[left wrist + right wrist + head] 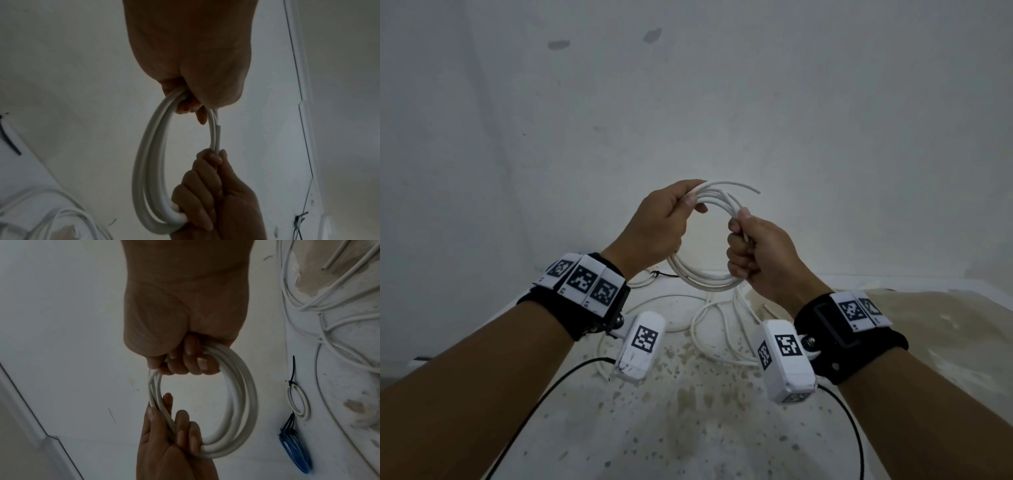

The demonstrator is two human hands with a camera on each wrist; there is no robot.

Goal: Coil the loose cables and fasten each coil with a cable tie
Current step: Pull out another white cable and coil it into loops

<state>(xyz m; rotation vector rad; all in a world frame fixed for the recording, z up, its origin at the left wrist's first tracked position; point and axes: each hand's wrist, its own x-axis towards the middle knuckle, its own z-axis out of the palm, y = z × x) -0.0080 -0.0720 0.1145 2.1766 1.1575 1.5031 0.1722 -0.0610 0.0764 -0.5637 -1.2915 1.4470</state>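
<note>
Head view shows my right hand (760, 253) closed in a fist around the right side of the white coil (705, 279), thumb on top, all fingers wrapped around the bundle. My left hand (657, 226) holds the opposite side, at the upper left of the ring, the strands pinched between thumb and curled fingers. The coil is in the air at the centre of the frame, between both hands, above the table (688, 428). One free cable end (751, 188) sticks out at the top, to the right of my left hand.

I judge the cable light but a little springy: the loops keep a round shape and the end stands out alone, so they may open if I let go. The jacket looks smooth, maybe slippery. The best place to hold is across all loops together, near the free end, so a tie can go beside the fingers.

Both forearms come from the lower corners, wrists raised, backs of the hands toward me.

Below the coil, more loose white cable (709, 329) lies on the table. In the right wrist view, a small tied white coil (299, 402) and a blue coil (296, 451) lie at the right.
</note>
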